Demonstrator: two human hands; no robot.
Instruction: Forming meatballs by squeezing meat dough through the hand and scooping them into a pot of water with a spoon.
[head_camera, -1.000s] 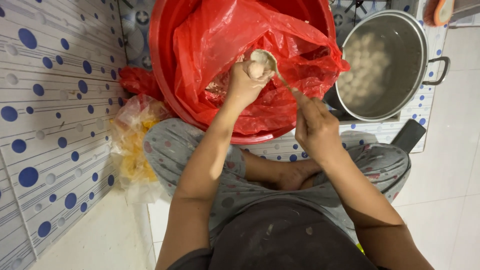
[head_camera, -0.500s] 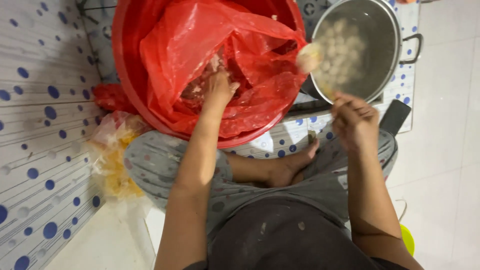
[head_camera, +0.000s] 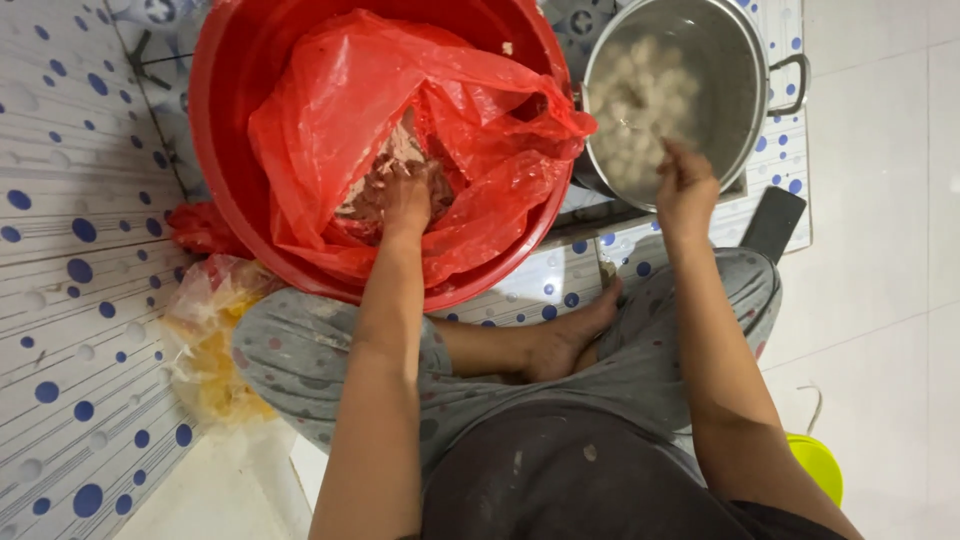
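One red basin w/ one red bag; left hand dug into pink paste, grip hidden. Right hand over one steel pot of many pale balls; fingers bunched, can't tell on what.

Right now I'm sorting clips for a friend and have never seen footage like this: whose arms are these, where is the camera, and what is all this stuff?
The camera sits on a person's head and looks down, so the two bare arms are their own; they sit cross-legged on the floor. The left hand is pressed into a pinkish paste inside a red plastic bag lining a big red tub. The right hand reaches over a metal pot holding pale round balls in liquid; whether it holds anything is hidden. A crumpled clear bag with something yellow lies beside the left knee, by the dotted wall.
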